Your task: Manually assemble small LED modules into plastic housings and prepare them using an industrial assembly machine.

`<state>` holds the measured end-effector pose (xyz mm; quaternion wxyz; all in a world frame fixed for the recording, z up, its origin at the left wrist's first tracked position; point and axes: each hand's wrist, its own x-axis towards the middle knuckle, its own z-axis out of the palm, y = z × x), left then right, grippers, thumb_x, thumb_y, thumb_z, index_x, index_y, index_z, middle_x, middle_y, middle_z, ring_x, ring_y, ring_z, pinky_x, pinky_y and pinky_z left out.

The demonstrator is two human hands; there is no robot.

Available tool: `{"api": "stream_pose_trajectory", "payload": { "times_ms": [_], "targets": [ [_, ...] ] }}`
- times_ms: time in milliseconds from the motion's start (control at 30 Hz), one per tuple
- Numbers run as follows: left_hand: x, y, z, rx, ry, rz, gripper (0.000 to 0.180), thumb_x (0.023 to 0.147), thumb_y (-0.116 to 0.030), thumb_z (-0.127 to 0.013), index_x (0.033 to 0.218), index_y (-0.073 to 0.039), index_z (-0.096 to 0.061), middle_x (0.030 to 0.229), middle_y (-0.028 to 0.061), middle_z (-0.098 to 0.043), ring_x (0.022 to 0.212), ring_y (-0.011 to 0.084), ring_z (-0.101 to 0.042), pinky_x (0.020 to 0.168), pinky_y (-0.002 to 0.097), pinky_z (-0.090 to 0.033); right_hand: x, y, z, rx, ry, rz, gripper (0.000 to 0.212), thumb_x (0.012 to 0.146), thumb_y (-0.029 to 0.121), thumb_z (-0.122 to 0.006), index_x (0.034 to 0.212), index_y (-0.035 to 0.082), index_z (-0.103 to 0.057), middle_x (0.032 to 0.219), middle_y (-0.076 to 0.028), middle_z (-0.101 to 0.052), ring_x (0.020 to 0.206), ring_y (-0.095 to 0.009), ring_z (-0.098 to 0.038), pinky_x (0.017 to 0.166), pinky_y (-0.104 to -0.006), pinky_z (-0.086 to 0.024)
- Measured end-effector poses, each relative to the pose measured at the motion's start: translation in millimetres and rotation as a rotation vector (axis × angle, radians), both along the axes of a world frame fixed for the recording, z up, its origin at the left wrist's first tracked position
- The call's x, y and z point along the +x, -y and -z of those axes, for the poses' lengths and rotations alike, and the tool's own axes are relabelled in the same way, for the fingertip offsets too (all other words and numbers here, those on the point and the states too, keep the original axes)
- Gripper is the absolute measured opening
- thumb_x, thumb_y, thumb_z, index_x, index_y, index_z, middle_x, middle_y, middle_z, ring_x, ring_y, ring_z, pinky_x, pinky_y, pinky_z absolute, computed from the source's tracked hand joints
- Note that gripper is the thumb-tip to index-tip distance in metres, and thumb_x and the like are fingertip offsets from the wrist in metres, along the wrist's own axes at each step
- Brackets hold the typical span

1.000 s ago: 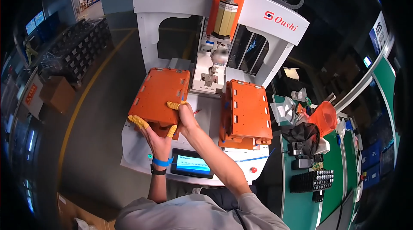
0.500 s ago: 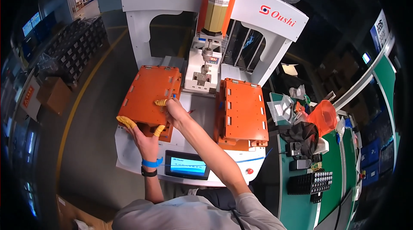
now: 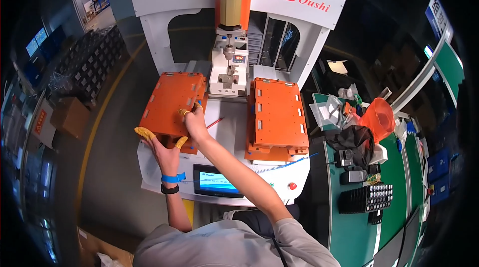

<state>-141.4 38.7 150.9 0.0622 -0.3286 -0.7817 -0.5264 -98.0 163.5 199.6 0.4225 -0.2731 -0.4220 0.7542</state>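
Yellow finger cots cover some fingertips on both hands. My left hand [image 3: 165, 155] rests at the near edge of the left orange fixture [image 3: 172, 101], its thumb and a finger spread wide apart. A blue wrist strap [image 3: 173, 177] and a black band circle that wrist. Reaching across, my right hand [image 3: 194, 120] is closed at the fixture's right edge, beside a small blue part [image 3: 199, 102]. What its fingers pinch is hidden. A second orange fixture [image 3: 278, 112], with pale slots along its sides, stands apart on the right.
Behind the fixtures rises a white gantry machine [image 3: 319, 5] with a gold-coloured driver [image 3: 231, 7]. A touchscreen [image 3: 218, 180] and red button [image 3: 292, 186] sit at its front. A red pen-like stick [image 3: 214, 123] lies between the fixtures. The green bench [image 3: 349, 232] at right holds a black rack [image 3: 366, 198].
The whole view has shifted slightly. My right hand has moved a little farther along the fixture's right edge, its fingers still closed. My left hand keeps its place at the near edge.
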Motion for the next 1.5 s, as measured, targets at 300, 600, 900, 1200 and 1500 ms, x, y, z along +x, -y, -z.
{"api": "stream_pose_trajectory", "payload": {
  "times_ms": [300, 600, 900, 1200, 1500],
  "targets": [
    [-8, -3, 24, 0.044, -0.137, 0.007, 0.115, 0.083, -0.037, -0.083, 0.162, -0.001, -0.008, 0.169, 0.0261, -0.003, 0.155, 0.0466, 0.003, 0.127, 0.0543, -0.002, 44, 40, -16, 0.528, 0.234, 0.07, 0.074, 0.095, 0.003, -0.063, 0.155, -0.005, -0.022, 0.152, -0.024, -0.03, 0.141, -0.033, -0.039, 0.115, -0.0396, -0.038],
    [28, 23, 105, 0.013, -0.078, -0.218, 0.091, 0.103, -0.045, -0.055, 0.159, 0.008, -0.007, 0.165, 0.0344, -0.002, 0.154, 0.0499, -0.002, 0.126, 0.0545, -0.005, 180, 33, -64, 0.855, 0.41, 0.253, 0.069, 0.095, 0.006, -0.062, 0.155, 0.0, -0.028, 0.155, -0.027, -0.036, 0.148, -0.043, -0.031, 0.126, -0.0517, -0.015],
    [87, 56, 159, -0.28, 0.077, -0.141, 0.08, 0.105, -0.041, -0.05, 0.147, 0.023, -0.026, 0.155, 0.0447, -0.02, 0.148, 0.055, -0.019, 0.125, 0.0523, -0.017, 296, 6, -24, 1.374, 1.302, -0.001, 0.086, 0.081, 0.021, -0.083, 0.15, -0.004, -0.038, 0.154, -0.022, -0.042, 0.151, -0.035, -0.03, 0.126, -0.0491, -0.021],
    [72, 50, 170, -0.353, 0.085, -0.222, 0.058, 0.098, -0.035, -0.059, 0.117, 0.019, -0.049, 0.123, 0.0397, -0.046, 0.12, 0.0548, -0.046, 0.109, 0.058, -0.037, 302, -19, -3, 1.683, 1.486, 0.09, 0.068, 0.086, 0.005, -0.065, 0.15, -0.002, -0.042, 0.149, -0.022, -0.048, 0.152, -0.037, -0.03, 0.124, -0.0469, -0.026],
    [77, 44, 172, -0.265, -0.028, -0.224, 0.069, 0.102, -0.041, -0.056, 0.124, 0.023, -0.044, 0.132, 0.0449, -0.04, 0.128, 0.058, -0.04, 0.112, 0.059, -0.034, 302, -51, -36, 1.761, 1.784, -0.186, 0.074, 0.079, 0.018, -0.071, 0.145, -0.005, -0.047, 0.14, -0.025, -0.057, 0.134, -0.043, -0.053, 0.102, -0.0428, -0.053]
  ]
}}
